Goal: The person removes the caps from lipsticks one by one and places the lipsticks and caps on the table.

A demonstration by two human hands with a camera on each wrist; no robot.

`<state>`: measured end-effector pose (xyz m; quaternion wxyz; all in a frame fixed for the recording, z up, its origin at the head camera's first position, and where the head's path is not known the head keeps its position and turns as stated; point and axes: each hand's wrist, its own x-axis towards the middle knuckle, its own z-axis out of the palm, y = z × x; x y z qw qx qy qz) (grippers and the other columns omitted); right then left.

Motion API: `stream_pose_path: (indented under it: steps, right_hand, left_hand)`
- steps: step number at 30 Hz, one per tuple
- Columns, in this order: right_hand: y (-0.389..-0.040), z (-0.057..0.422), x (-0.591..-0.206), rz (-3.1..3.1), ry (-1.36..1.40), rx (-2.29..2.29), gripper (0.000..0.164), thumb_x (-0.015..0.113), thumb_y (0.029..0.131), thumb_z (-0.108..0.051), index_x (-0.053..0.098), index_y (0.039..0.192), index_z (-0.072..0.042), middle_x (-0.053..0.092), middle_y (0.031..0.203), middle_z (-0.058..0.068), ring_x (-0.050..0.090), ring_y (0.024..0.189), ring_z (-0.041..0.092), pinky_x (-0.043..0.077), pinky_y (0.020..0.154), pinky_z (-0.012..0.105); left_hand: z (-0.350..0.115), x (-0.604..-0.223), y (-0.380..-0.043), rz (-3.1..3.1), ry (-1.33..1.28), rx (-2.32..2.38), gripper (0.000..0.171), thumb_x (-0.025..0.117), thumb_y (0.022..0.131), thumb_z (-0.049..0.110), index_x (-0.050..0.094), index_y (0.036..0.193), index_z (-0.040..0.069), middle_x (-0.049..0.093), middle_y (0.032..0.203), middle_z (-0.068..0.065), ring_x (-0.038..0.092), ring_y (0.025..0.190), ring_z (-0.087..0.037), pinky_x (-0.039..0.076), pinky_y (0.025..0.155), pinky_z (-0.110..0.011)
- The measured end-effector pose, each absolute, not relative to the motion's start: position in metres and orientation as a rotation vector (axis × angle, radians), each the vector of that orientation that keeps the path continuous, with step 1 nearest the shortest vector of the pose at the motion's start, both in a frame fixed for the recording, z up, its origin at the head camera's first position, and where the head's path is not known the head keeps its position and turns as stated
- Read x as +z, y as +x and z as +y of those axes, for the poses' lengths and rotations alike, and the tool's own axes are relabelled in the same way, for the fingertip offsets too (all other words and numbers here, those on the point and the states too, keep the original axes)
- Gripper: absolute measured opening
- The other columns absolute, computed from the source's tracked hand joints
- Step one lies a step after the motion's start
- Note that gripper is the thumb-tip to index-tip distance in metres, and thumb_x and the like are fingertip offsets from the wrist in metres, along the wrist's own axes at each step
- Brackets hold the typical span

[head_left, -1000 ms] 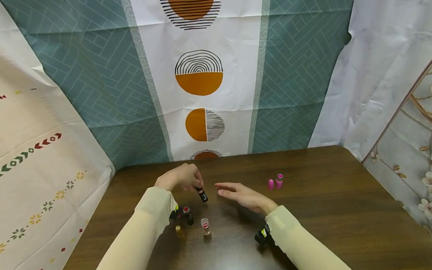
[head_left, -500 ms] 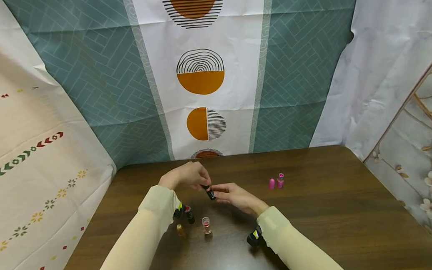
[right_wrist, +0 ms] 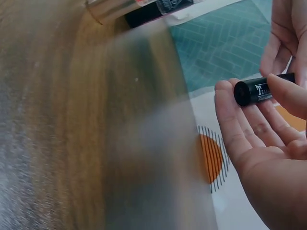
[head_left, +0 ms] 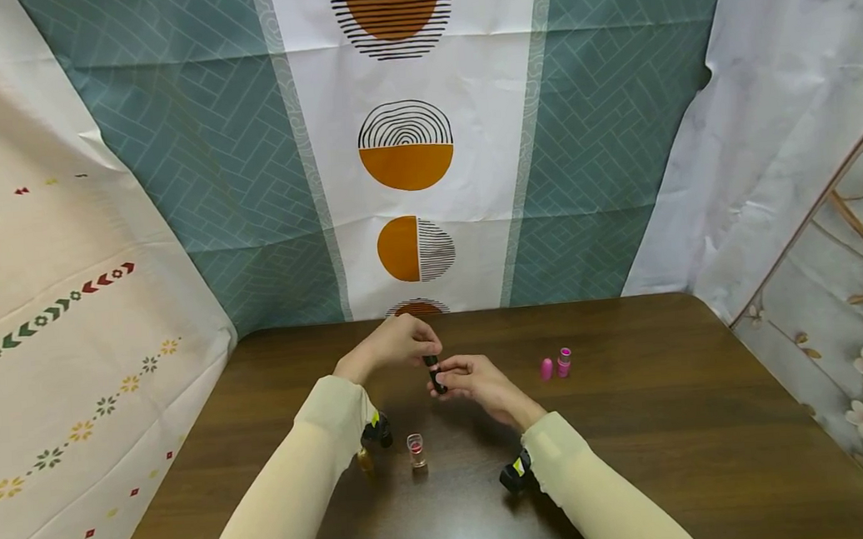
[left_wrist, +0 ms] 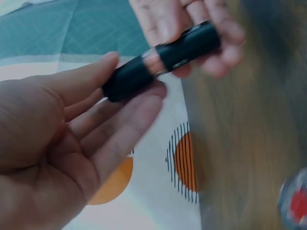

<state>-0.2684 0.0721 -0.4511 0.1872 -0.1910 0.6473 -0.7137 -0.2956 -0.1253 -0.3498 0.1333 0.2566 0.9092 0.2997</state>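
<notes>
Tabletop (head_left: 640,455) is stretching wide to the R, its far edge running just beyond both hands. L hand (head_left: 401,343) & R hand (head_left: 488,389) are pinching opp. ends of a black tube (left_wrist: 157,63) btwn them — it's showing a pinkish mid band, w/ white lettering.

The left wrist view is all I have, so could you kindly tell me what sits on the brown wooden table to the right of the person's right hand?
Observer: The head view shows a glossy pink open-topped tube there, beside a rounded pink cap.

Operator: Thank you; is there any readable lettering on the black, pink-banded cylindrical tube?

Observer: Yes, the right wrist view shows white lettering on the part held by the right hand, though not all of it shows.

Operator: Is anything resting beside the left sleeve?

Observer: Yes, in the head view, a small gold-coloured rounded piece; its material is unclear.
</notes>
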Motion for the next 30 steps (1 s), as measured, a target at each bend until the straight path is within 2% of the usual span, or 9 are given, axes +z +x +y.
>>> stream_pose_path:
  steps: [4, 9, 15, 20, 25, 30]
  right_hand:
    - [-0.271, 0.077, -0.448, 1.810, -0.528, -2.071, 0.034, 0.059, 0.104, -0.002, 0.056, 0.131, 0.019, 0.070, 0.119, 0.031, 0.074, 0.099, 0.023, 0.051, 0.102, 0.055]
    - [-0.275, 0.086, -0.441, 1.791, -0.497, -2.116, 0.031, 0.061, 0.103, -0.001, 0.058, 0.129, 0.015, 0.070, 0.120, 0.032, 0.075, 0.097, 0.022, 0.046, 0.106, 0.062]
    - [-0.278, 0.101, -0.432, 1.835, -0.495, -2.113, 0.036, 0.062, 0.102, -0.001, 0.056, 0.133, 0.017, 0.067, 0.123, 0.035, 0.075, 0.096, 0.021, 0.056, 0.097, 0.046]
    - [-0.279, 0.112, -0.427, 1.848, -0.494, -2.085, 0.036, 0.062, 0.103, -0.003, 0.058, 0.133, 0.016, 0.071, 0.119, 0.031, 0.075, 0.096, 0.023, 0.053, 0.100, 0.052]
    - [-0.280, 0.119, -0.425, 1.844, -0.517, -2.064, 0.032, 0.063, 0.102, -0.004, 0.063, 0.130, 0.012, 0.074, 0.115, 0.025, 0.075, 0.097, 0.023, 0.057, 0.094, 0.045]
    - [-0.280, 0.125, -0.420, 1.873, -0.535, -2.058, 0.031, 0.063, 0.102, -0.002, 0.061, 0.129, 0.014, 0.076, 0.110, 0.020, 0.076, 0.095, 0.022, 0.059, 0.089, 0.041]
  left_hand:
    - [-0.119, -0.356, -0.297, 2.674, 0.745, 1.034, 0.017, 0.069, 0.102, 0.019, 0.080, 0.108, 0.006, 0.077, 0.099, -0.002, 0.074, 0.085, -0.018, 0.061, 0.079, -0.034]
    - [-0.110, -0.361, -0.299, 2.704, 0.744, 1.178, 0.020, 0.070, 0.102, 0.024, 0.080, 0.113, 0.010, 0.075, 0.108, 0.000, 0.071, 0.101, -0.016, 0.059, 0.085, -0.032]
    - [-0.100, -0.365, -0.299, 2.570, 0.761, 1.447, 0.022, 0.072, 0.100, 0.016, 0.077, 0.120, 0.008, 0.072, 0.123, -0.007, 0.069, 0.116, -0.024, 0.058, 0.094, -0.041]
    - [-0.091, -0.374, -0.298, 2.426, 0.720, 1.654, 0.026, 0.071, 0.100, 0.010, 0.074, 0.125, 0.003, 0.072, 0.126, -0.012, 0.068, 0.117, -0.026, 0.056, 0.097, -0.039]
    - [-0.082, -0.381, -0.298, 2.258, 0.675, 1.834, 0.029, 0.068, 0.102, 0.008, 0.070, 0.129, -0.001, 0.070, 0.130, -0.017, 0.068, 0.117, -0.026, 0.055, 0.099, -0.038]
    - [-0.073, -0.381, -0.298, 2.231, 0.684, 1.895, 0.029, 0.066, 0.102, 0.007, 0.070, 0.130, -0.001, 0.070, 0.130, -0.019, 0.069, 0.117, -0.027, 0.055, 0.098, -0.037]
